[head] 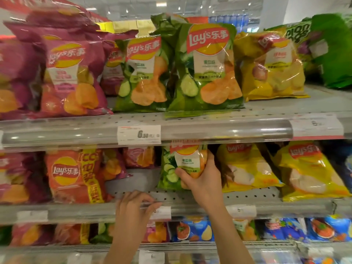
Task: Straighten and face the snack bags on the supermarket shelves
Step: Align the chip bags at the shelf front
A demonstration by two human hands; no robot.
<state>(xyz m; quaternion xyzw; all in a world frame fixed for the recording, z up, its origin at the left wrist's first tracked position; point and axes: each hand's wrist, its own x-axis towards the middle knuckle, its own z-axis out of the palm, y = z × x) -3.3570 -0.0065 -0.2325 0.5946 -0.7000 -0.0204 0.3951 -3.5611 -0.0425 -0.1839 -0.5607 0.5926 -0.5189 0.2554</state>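
My right hand [202, 180] grips a green cucumber chip bag [171, 168] standing upright on the middle shelf [247, 195], thumb across its front and fingers round its right side. My left hand [133, 206] rests with curled fingers on the front rail of that shelf, just left of the bag. An empty gap lies behind it. An orange-red chip bag [72, 176] stands to the left and yellow chip bags [245, 166] to the right. On the upper shelf two green bags [205, 67] face forward, with purple bags [70, 77] left and a yellow bag [272, 67] right.
A price tag [139, 134] hangs on the upper shelf rail [228, 130]. Blue snack bags [194, 229] fill the lower shelf. A large green bag [333, 48] leans at the upper right. The shelf above the held bag sits close to its top.
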